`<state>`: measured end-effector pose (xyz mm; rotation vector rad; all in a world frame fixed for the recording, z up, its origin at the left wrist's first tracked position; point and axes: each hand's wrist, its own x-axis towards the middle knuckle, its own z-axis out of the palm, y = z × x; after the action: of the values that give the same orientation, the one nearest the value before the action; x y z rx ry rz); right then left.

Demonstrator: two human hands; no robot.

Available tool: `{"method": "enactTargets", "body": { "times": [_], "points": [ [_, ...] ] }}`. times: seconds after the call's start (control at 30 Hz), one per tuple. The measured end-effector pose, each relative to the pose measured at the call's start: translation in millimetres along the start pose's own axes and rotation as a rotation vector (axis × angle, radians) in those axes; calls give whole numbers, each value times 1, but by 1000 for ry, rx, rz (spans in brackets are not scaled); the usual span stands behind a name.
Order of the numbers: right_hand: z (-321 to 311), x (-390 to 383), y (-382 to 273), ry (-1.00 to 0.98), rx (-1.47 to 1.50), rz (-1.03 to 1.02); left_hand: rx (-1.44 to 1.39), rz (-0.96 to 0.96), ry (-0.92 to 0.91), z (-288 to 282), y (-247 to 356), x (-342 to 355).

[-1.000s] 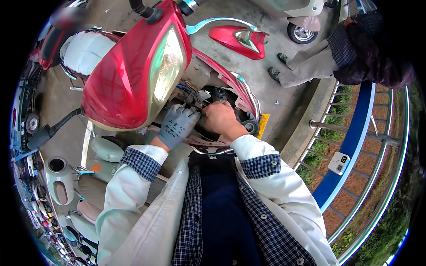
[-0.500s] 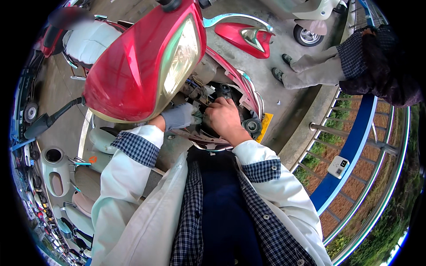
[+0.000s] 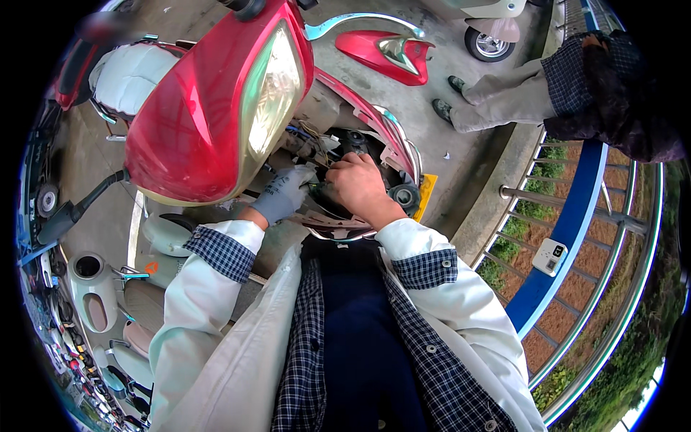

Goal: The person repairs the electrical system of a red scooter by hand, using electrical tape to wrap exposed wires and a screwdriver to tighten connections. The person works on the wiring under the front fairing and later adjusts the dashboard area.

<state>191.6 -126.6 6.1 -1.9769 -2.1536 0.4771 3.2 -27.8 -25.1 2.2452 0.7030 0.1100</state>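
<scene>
A red scooter front [image 3: 209, 108] with a headlight [image 3: 270, 90] stands before me, its lower body opened up. My left hand [image 3: 282, 194], in a grey glove, is at the left side of the opening with its fingers bent together. Bare, my right hand [image 3: 358, 186] curls its fingers down into the same cavity, close beside the glove. Whatever either hand grips is hidden. Just above them run loose wires with pale connectors [image 3: 317, 138]. A round black part [image 3: 404, 196] sits right of my right hand, at the edge of the red side trim [image 3: 371, 111].
A detached red panel with a lamp [image 3: 385, 56] lies on the ground beyond. A person [image 3: 568, 86] stands at the upper right by a blue-topped railing [image 3: 558, 230], which carries a small white device [image 3: 549, 257]. More scooters [image 3: 93, 288] are parked at left.
The view has shifted slightly, so the scene sits further left. My gloved left hand has turned and its wrist lowered, showing more of its back. The right hand stays in the opening.
</scene>
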Motion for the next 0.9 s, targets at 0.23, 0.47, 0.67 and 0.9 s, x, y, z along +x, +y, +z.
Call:
{"method": "enactTargets", "body": {
  "times": [0.23,0.47,0.67,0.9],
  "points": [
    [4,0,1,-37,75,32,-77,43,93,-7,15,-8],
    [5,-1,0,-8,128,62,-75,61,238,-4,27,-10],
    [-1,1,2,-39,113,30,-118,-173,349,13,10,-5],
    [0,0,-1,6,67,47,66,-255,240,8,22,5]
  ]
}}
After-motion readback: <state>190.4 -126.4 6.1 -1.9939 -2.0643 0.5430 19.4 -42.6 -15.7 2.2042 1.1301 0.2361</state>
